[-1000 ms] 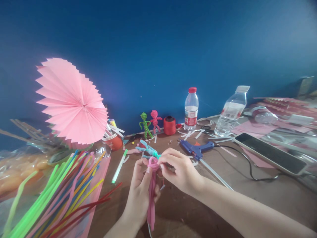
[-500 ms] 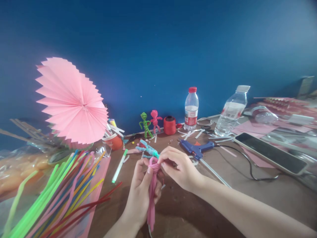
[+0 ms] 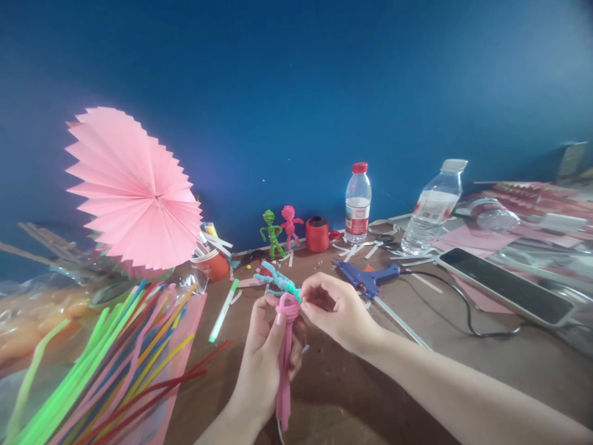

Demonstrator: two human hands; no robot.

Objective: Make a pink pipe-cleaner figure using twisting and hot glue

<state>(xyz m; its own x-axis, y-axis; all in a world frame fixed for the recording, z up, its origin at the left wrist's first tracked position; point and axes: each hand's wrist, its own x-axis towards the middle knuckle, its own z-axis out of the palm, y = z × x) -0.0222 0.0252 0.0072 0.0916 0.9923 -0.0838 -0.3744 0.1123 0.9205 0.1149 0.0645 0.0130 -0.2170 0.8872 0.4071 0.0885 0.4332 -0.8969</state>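
My left hand (image 3: 266,358) is closed round a pink pipe cleaner (image 3: 283,377), holding it upright with its wound, looped top just above my thumb. My right hand (image 3: 336,309) pinches that looped top from the right, fingertips pressed together on it. Just behind the loop lies a light-blue pipe cleaner figure (image 3: 277,281) on the brown table (image 3: 417,371). A green figure (image 3: 272,233) and a pink figure (image 3: 290,225) stand against the blue wall.
Loose coloured pipe cleaners (image 3: 115,364) fan out at the left under a pink paper fan (image 3: 132,191). A blue glue gun (image 3: 368,278) with its cord, a red thread spool (image 3: 317,235), two water bottles (image 3: 357,203), a phone (image 3: 507,285) and paper scraps lie behind and right.
My right hand has shifted slightly up and back at the loop, its fingers re-pinching the top. My left hand and the pink pipe cleaner stay almost still.
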